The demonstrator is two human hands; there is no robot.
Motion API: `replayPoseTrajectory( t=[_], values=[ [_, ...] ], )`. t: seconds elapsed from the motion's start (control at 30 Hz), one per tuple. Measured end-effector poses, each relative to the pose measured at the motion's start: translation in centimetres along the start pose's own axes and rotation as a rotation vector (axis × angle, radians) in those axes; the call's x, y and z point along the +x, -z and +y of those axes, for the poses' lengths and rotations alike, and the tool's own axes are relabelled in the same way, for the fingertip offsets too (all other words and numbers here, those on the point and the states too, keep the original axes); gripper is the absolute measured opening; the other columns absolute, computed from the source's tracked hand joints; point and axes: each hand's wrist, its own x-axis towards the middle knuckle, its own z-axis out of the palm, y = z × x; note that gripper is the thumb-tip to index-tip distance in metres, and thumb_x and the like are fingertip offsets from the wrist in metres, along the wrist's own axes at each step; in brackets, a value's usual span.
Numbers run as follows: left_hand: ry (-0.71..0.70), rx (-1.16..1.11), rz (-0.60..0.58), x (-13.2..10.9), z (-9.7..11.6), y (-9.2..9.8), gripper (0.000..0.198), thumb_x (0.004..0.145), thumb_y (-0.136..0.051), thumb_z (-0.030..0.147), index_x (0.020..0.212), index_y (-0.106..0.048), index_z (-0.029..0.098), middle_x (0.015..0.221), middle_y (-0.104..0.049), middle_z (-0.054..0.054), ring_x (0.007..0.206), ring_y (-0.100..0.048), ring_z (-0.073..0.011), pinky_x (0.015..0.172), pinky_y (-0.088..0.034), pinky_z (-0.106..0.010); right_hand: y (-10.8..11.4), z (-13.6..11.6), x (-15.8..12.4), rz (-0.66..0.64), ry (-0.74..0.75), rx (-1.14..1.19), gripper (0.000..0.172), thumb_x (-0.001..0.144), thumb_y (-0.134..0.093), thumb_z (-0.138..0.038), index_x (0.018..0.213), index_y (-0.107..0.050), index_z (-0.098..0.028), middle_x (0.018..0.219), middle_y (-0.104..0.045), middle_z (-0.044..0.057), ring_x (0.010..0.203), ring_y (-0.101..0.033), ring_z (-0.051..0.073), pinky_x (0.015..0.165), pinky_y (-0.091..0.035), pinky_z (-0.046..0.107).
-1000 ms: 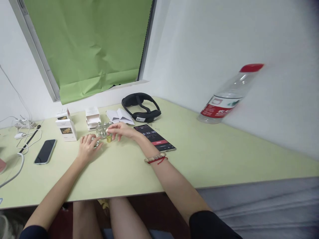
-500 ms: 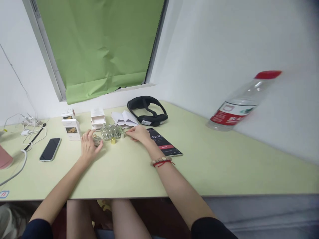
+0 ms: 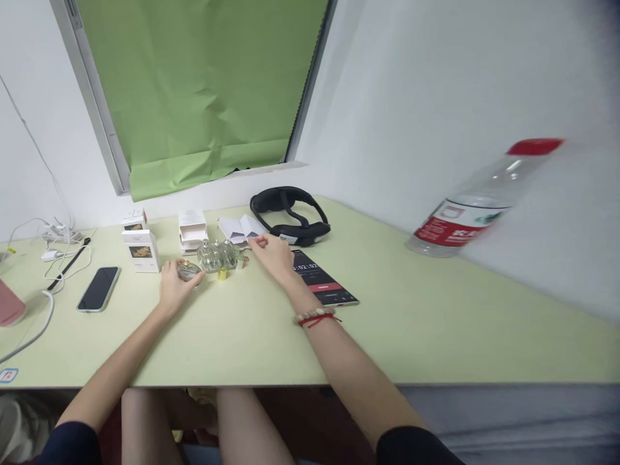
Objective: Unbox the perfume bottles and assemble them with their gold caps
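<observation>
My left hand (image 3: 175, 284) is curled round a small clear glass bottle (image 3: 188, 270) with a gold-coloured neck, low over the table. To its right stands a group of clear ribbed glass bottles (image 3: 213, 256). A gold cap (image 3: 222, 274) and a small pale cap (image 3: 239, 263) lie in front of them. My right hand (image 3: 274, 258) is closed with its fingertips pinched, just in front of an unfolded white paper piece (image 3: 239, 226). Whatever is between those fingertips, if anything, is too small to make out. Its wrist is beside a large phone (image 3: 322, 281) showing a timer.
White boxes (image 3: 141, 250) and an open white box (image 3: 192, 227) stand at the back left. A black headset (image 3: 290, 216) lies behind the right hand. A dark phone (image 3: 99, 289) and white cables (image 3: 62, 255) are at left, a red-capped plastic bottle (image 3: 460, 223) at right.
My right hand has lifted slightly up and back from beside the pale cap toward the white paper. My left fingers have closed in more round the glass bottle. The view has shifted slightly.
</observation>
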Motion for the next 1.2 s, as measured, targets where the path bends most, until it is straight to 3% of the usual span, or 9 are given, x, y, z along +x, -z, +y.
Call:
replayPoseTrajectory(
  t=[0.1, 0.33, 0.6, 0.8, 1.07, 1.2],
  values=[
    [0.004, -0.033, -0.033, 0.1, 0.1, 0.1, 0.046, 0.069, -0.077, 0.052, 0.096, -0.060, 0.019, 0.098, -0.065, -0.008, 0.101, -0.061, -0.0258, 0.088, -0.048, -0.039, 0.1, -0.7, -0.4, 0.108, 0.094, 0.019, 0.037, 0.088, -0.049, -0.044, 0.068, -0.066, -0.018, 0.077, -0.072, 0.008, 0.071, -0.059, 0.018, 0.060, -0.033, 0.026],
    [0.004, -0.152, -0.062, 0.2, -0.2, 0.1, 0.041, 0.069, -0.078, 0.047, 0.095, -0.064, 0.019, 0.096, -0.069, -0.007, 0.090, -0.065, -0.0221, 0.081, -0.049, -0.035, -0.6, -0.9, -1.4, 0.051, 0.384, -0.047, 0.044, 0.087, -0.046, -0.040, 0.051, -0.056, -0.018, 0.057, -0.062, 0.005, 0.055, -0.047, 0.013, 0.056, -0.027, 0.025],
    [0.060, -0.320, -0.074, 0.3, 0.0, 0.1, 0.042, 0.068, -0.078, 0.043, 0.100, -0.067, 0.018, 0.094, -0.072, -0.006, 0.075, -0.063, -0.0172, 0.070, -0.049, -0.029, -1.6, -0.4, -1.2, -0.023, 0.276, -0.092, 0.035, 0.082, -0.050, -0.035, 0.053, -0.059, -0.019, 0.061, -0.065, 0.004, 0.058, -0.048, 0.014, 0.055, -0.025, 0.026],
    [0.048, -0.295, -0.093, 0.2, 0.0, -0.1, 0.037, 0.072, -0.075, 0.040, 0.101, -0.068, 0.018, 0.093, -0.071, -0.005, 0.067, -0.058, -0.0141, 0.064, -0.046, -0.028, -2.0, -0.3, -1.2, 0.003, 0.235, -0.120, 0.035, 0.084, -0.049, -0.036, 0.058, -0.063, -0.019, 0.066, -0.067, 0.006, 0.062, -0.051, 0.015, 0.056, -0.024, 0.027],
    [0.076, -0.070, 0.046, -0.2, 0.8, 0.1, 0.033, 0.070, -0.074, 0.041, 0.091, -0.057, 0.021, 0.085, -0.060, 0.001, 0.073, -0.056, -0.0145, 0.064, -0.039, -0.026, -2.6, -0.1, -1.2, 0.084, 0.239, -0.046, 0.038, 0.088, -0.046, -0.039, 0.062, -0.066, -0.021, 0.067, -0.069, 0.006, 0.064, -0.055, 0.017, 0.056, -0.028, 0.026],
    [0.145, -0.103, 0.081, 0.2, 0.3, 0.2, 0.033, 0.071, -0.071, 0.036, 0.094, -0.050, 0.023, 0.077, -0.053, 0.004, 0.066, -0.051, -0.0124, 0.060, -0.036, -0.025, -2.6, -0.3, -1.5, 0.089, 0.238, -0.039, 0.038, 0.089, -0.044, -0.038, 0.066, -0.068, -0.020, 0.068, -0.069, 0.006, 0.066, -0.058, 0.018, 0.057, -0.028, 0.026]
  ],
)
